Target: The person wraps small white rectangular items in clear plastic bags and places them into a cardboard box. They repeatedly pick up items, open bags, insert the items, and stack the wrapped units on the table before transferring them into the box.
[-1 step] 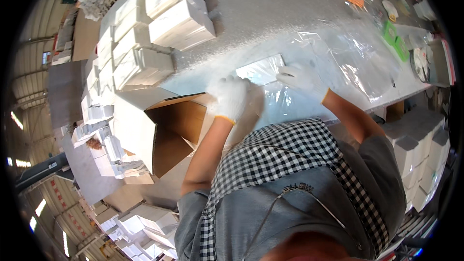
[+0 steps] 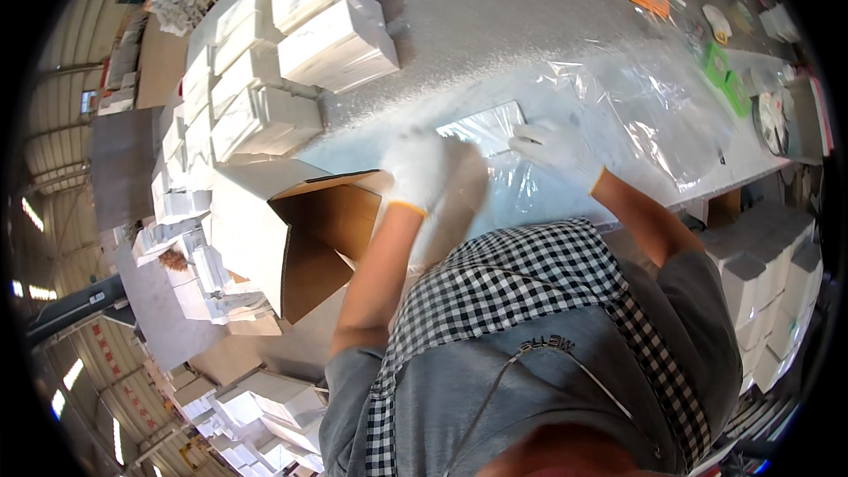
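Slightly leftward, the blurred left hand [image 2: 415, 168] has moved from the shiny flat piece [image 2: 480, 127], upper centre; the right hand [image 2: 558, 154] sits by its right end. I can't tell either grip. Wrapping seems underway; next calls for steadying the piece.

A pale ribbed wall [image 2: 62, 155] climbs the left side of this big hall, with a small bluish window [image 2: 87, 102] set high in it. Lower down I see bright oblong panels [image 2: 72, 374], windows or lamps, I can't tell which, and a run of red markings [image 2: 104, 353]. A thick dark-grey bar [image 2: 75, 311] slants across there. The broad grey worktable [image 2: 477, 9] fills the middle, strong light whitening part of its dusty top.
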Demonstrator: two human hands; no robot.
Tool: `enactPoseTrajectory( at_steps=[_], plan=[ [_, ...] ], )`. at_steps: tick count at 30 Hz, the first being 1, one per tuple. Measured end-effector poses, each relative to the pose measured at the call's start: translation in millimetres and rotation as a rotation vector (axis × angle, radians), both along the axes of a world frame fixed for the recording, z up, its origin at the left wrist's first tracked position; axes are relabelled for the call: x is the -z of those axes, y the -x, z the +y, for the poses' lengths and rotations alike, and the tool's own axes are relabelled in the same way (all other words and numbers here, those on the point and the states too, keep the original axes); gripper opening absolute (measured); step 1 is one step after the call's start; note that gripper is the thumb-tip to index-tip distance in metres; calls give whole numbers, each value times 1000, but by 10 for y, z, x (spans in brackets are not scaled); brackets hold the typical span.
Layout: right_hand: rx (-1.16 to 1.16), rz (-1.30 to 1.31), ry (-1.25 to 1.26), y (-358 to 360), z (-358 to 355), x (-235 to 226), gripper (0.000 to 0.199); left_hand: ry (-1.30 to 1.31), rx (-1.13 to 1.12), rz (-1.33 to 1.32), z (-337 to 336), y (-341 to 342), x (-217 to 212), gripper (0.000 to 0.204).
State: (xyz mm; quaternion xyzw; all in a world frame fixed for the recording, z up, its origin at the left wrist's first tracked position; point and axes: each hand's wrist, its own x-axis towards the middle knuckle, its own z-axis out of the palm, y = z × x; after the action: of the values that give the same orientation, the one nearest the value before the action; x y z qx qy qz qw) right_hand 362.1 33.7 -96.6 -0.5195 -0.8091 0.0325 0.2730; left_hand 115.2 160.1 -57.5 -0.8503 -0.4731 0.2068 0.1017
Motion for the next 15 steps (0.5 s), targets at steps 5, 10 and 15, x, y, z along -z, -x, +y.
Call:
enactPoseTrajectory(
  at_steps=[5,10,15],
  plan=[
    [58,38,-46,60,-85,-109,26,-312,-12,-137,1315,-460,-1584,54],
    [62,61,-74,68,-64,-186,25,2,146,8,2321,-109,-1607,97],
    [62,87,-70,53,-88,-138,25,199,182,-182,2694,159,-1376,93]
  ],
)
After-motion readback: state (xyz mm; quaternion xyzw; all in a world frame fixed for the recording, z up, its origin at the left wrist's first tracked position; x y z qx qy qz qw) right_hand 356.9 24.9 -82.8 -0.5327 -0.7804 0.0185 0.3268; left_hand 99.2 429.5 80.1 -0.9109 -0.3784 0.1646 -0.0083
